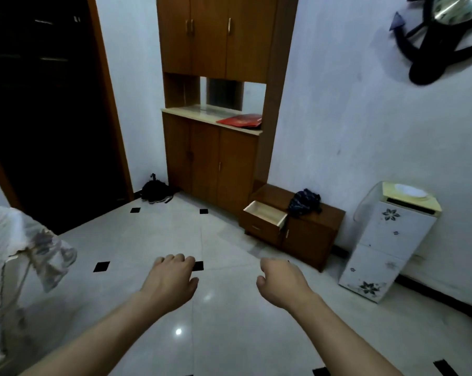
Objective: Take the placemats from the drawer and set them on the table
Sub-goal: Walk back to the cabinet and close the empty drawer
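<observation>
Drawer (266,215) is seen pulled open at the low cabinet's (310,234) left end, ahead and right of both hands, well apart. No placemats can be made out inside. Right hand (279,283) is nearer; left hand (172,280) trails. Both are loosely curled, nothing held.

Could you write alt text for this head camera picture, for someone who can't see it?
Two empty hands, left hand and right hand, reach forward over a glossy tiled floor toward a low wooden cabinet whose drawer stands open. A tall wooden cupboard stands against the white wall behind.
</observation>
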`<state>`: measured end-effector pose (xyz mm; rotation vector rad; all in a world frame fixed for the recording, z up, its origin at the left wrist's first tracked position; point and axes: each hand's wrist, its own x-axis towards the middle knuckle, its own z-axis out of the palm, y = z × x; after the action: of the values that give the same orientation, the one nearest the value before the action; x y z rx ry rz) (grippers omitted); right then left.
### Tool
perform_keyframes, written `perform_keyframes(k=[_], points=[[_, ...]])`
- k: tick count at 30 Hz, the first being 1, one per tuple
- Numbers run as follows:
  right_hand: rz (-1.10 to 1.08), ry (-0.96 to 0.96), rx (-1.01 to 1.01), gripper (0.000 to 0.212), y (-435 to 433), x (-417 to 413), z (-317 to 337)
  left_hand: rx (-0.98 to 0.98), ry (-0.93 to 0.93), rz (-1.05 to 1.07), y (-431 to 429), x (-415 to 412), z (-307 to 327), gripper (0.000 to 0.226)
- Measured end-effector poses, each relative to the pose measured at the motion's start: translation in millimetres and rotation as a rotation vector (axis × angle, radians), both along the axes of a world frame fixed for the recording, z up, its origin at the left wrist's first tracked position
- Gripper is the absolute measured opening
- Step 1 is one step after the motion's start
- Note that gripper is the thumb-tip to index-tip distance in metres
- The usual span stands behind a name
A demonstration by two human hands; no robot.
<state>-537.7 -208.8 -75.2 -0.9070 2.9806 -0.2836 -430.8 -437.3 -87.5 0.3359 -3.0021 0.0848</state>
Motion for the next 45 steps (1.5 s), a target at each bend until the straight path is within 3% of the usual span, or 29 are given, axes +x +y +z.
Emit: perform_keyframes(k=[14,29,38,45], points=[[-0.175,-0.047,-0.004,0.014,-35,-262,-37,0.000,-0.086,-0.191,-46,-304,-20,0.034],[-0.059,-0.086,0.008,0.013,-122,-582,-61,0.025,-0.153,-0.158,-127,-608,-53,0.034],[-0.221,-0.177,0.017,0.021,-204,-747,-115,0.032,-0.119,-0.354,-216,-818,-106,0.033],[-0.384,-0.288,-0.029,0.019,-218,-839,-166,0.045,-0.246,-0.492,-237,-955,-159,0.029]])
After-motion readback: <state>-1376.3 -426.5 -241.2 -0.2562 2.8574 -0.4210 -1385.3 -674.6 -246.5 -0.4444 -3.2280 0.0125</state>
